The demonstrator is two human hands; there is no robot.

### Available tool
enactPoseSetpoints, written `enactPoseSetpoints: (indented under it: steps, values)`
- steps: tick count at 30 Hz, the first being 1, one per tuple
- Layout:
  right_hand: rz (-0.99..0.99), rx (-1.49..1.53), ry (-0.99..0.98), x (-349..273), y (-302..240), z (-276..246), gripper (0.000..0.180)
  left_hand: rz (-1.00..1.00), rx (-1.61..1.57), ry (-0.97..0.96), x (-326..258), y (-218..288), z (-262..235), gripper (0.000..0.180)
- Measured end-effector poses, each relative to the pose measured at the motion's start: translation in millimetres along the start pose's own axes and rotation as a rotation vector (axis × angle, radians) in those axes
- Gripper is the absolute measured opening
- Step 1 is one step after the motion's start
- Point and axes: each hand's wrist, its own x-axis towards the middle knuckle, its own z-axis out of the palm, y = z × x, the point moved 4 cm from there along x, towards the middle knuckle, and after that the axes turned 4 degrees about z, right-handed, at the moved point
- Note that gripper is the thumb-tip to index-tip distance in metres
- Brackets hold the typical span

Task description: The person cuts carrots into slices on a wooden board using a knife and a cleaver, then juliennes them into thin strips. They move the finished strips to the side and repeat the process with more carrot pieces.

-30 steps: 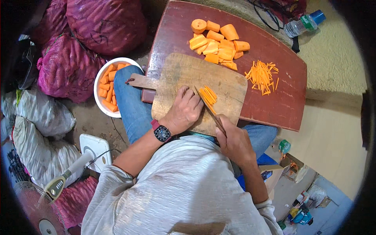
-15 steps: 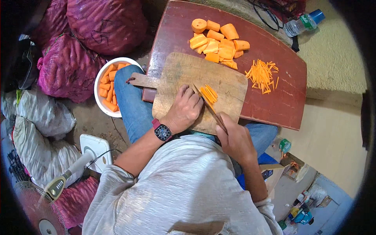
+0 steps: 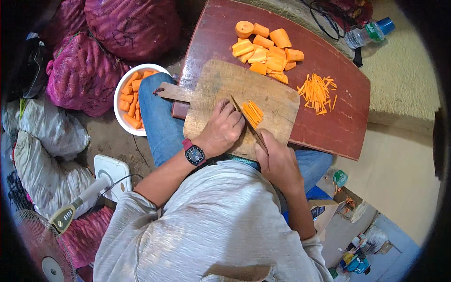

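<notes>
My right hand [image 3: 281, 157] is closed round the handle of a knife [image 3: 250, 123], its blade slanting up and left across a wooden cutting board [image 3: 218, 82]. Cut carrot strips [image 3: 253, 112] lie together just right of the blade. On the blade's other side, my left hand [image 3: 221, 130] presses on the board with curled fingers, close against the knife. Whatever sits under those fingertips is hidden. Beyond the board, peeled carrot chunks and slices [image 3: 268, 51] are heaped on a red table [image 3: 343, 120]. A pile of thin carrot strips [image 3: 317, 94] is to their right.
A white tub [image 3: 123, 120] of carrot pieces stands left of my knee. Pink mesh sacks [image 3: 87, 75] and white sacks [image 3: 51, 127] crowd the left side. A fan [image 3: 49, 254] and a white scale [image 3: 112, 174] are lower left. A plastic bottle [image 3: 364, 35] lies on the ledge far right.
The view has tilted slightly, so the table and board appear a little shifted. Both hands keep nearly the same place on the board. The strips beside the blade look slightly more spread.
</notes>
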Motion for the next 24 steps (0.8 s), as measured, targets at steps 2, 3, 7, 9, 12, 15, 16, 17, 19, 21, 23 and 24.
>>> enactPoseSetpoints:
  steps: [2,3,7,9,12,15,16,17,19,21,23,24]
  values:
    - [-0.071,0.025,0.048,1,-4,-2,0.034,-0.006,-0.014,0.09,0,0,1,0.03]
    - [-0.068,0.011,0.034,-5,-3,-3,0.034,-0.009,-0.004,0.094,-2,-1,1,0.03]
    - [0.061,0.017,-0.039,-20,6,-1,0.034,-0.007,-0.002,0.065,-3,2,-1,0.027]
    - [0.002,0.006,-0.005,-4,2,-1,0.033,-0.009,0.002,0.019,0,-2,-2,0.028]
    - [-0.048,-0.008,0.024,-10,0,-4,0.032,-0.019,-0.003,0.074,-1,1,-2,0.026]
    - [-0.012,0.003,0.004,-14,4,0,0.032,0.005,-0.012,0.07,-6,3,-2,0.029]
    - [0.032,0.021,-0.008,-15,6,1,0.033,0.007,0.0,0.063,-4,3,-1,0.029]
    - [0.035,0.017,-0.005,-12,5,-1,0.033,0.01,-0.004,0.067,-3,2,-1,0.029]
    - [-0.053,0.024,0.008,1,-3,-5,0.032,-0.005,0.02,0.029,-2,-3,0,0.029]
    - [-0.039,0.01,0.013,-15,3,-3,0.032,-0.003,0.015,0.042,-5,2,1,0.028]
    - [-0.033,-0.006,0.021,-12,7,-2,0.031,-0.002,0.017,0.06,-3,-2,1,0.027]
    - [-0.059,-0.014,0.038,-10,4,0,0.031,0.004,0.005,0.054,-2,0,-2,0.028]
